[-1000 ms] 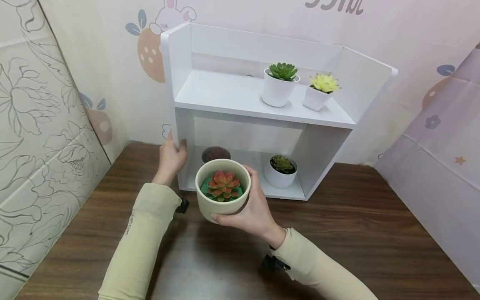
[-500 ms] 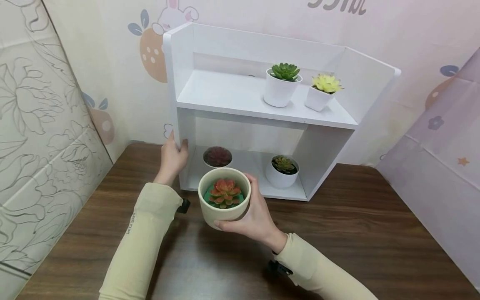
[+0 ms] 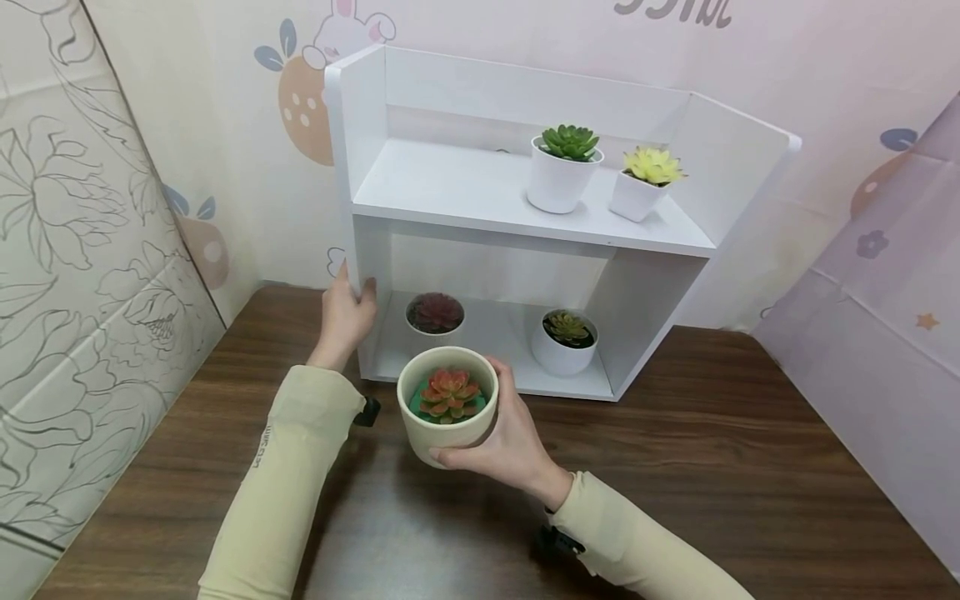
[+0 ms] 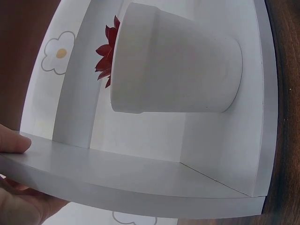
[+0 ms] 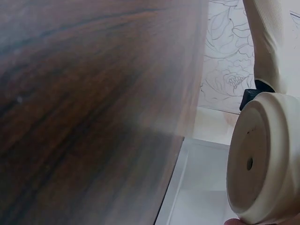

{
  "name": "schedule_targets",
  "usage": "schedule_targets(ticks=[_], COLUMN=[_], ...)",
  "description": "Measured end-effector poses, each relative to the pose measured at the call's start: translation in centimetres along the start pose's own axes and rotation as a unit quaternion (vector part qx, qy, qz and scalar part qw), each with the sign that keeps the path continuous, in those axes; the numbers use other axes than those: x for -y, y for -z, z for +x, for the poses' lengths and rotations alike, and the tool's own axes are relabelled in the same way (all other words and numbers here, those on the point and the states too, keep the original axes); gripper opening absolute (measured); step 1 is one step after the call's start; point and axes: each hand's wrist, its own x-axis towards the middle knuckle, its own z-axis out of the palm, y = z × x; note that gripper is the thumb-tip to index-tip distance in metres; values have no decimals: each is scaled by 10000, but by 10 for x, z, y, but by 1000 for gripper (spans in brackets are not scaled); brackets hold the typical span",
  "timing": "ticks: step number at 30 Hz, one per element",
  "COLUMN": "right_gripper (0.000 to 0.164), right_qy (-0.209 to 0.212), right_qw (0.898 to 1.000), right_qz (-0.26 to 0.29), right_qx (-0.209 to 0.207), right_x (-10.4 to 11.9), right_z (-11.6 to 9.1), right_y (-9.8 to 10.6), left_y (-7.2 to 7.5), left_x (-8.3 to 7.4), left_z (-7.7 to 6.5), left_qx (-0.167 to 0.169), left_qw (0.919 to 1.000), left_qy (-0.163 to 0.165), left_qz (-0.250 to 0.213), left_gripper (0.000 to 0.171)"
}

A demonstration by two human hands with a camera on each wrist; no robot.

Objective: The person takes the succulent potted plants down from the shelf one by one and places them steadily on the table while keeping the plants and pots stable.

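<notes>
My right hand (image 3: 513,437) holds a cream flowerpot (image 3: 427,437) from its right side, thumb at the front. A red-green succulent (image 3: 450,395) sits inside it. The pot is off the table; its underside with a drain hole (image 5: 250,163) shows in the right wrist view. My left hand (image 3: 345,321) grips the left side panel of a white shelf (image 3: 480,212), with the thumb (image 4: 14,142) on the inner face and fingers outside, partly hidden. Behind the cream pot, a white pot with a dark red succulent (image 3: 437,313) stands on the lower level, seen close in the left wrist view.
A white pot with a dark green succulent (image 3: 564,343) stands at the lower right of the shelf. Above are a green succulent in a white pot (image 3: 561,179) and a yellow one in a square pot (image 3: 637,196). Beneath everything is a brown wooden table (image 3: 712,433).
The cream pot has come slightly down and back from the shelf in my right hand, so more of the dark red succulent's pot shows. My left hand stays on the panel.
</notes>
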Motion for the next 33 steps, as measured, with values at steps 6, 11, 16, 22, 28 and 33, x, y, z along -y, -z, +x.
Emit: schedule_targets(ticks=[6, 11, 16, 22, 28, 33], right_gripper=[104, 105, 105, 105, 106, 106], right_qy=[42, -34, -166, -198, -332, -381], right_qw=[9999, 9997, 9994, 9993, 9987, 9982], right_qz=[-150, -246, -249, -133, -84, -102], right_qx=[46, 68, 159, 276, 367, 449], right_x=[-6, -10, -13, -14, -16, -18], right_z=[-1, -2, -3, -2, -2, -2], right_y=[-2, -6, -8, -9, -9, -10], left_y=[0, 0, 0, 0, -1, -1], left_x=[0, -1, -1, -1, 0, 0], left_z=[0, -1, -1, -1, 0, 0], left_qx=[-4, -7, 11, -61, -42, -49], left_qw=[10000, 10000, 10000, 10000, 10000, 9999], left_qy=[-17, 7, 56, 26, 40, 14], left_qz=[16, 54, 59, 63, 69, 103], left_gripper=[39, 39, 40, 41, 40, 40])
